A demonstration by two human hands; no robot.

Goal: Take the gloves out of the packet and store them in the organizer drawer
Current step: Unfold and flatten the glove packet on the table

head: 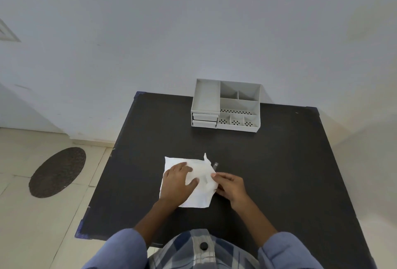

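Two hands on the packet [193,180] near table [279,172] centre | left hand [177,182] flat, pinning it | right hand [229,187] pinches its 3 o'clock edge, likely to open | organizer [226,105] at 12 o'clock, drawers [205,119] shut

The person wears a checked shirt [193,249] in blue, grey and white, with one dark round button [203,245] at its front. Both sleeves [120,249] are plain blue, pushed up so the forearms are bare.
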